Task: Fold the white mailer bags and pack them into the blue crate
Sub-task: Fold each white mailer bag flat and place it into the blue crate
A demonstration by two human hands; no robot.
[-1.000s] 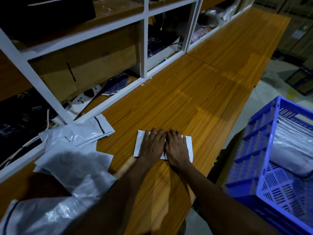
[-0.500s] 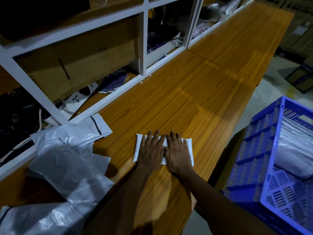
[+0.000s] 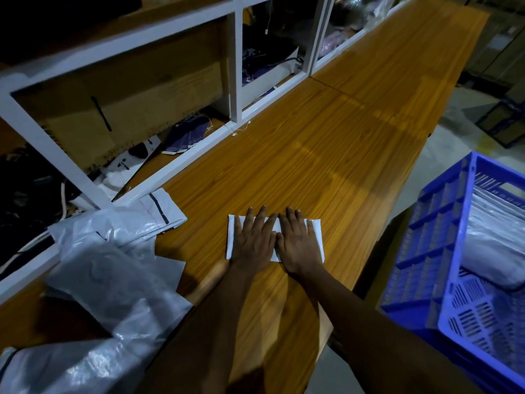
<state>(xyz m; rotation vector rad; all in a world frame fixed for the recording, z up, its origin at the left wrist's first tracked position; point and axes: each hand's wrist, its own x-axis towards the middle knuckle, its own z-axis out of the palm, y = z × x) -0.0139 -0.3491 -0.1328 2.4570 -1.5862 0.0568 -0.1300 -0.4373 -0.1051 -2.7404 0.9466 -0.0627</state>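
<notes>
Folded mailer bag (image 3: 316, 240) is pressed under flat left hand (image 3: 252, 241) and right hand (image 3: 298, 244), nothing gripped. Blue crate (image 3: 426, 251) is sited off the worktop's (image 3: 312, 152) front edge, nearer the right hand.

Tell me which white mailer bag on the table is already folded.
The small folded bag pressed under the left hand and right hand; the loose bags heaped to its left lie unfolded and crumpled.

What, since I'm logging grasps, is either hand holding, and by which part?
Nothing gripped: left hand and right hand press flat atop the folded mailer bag.
</notes>
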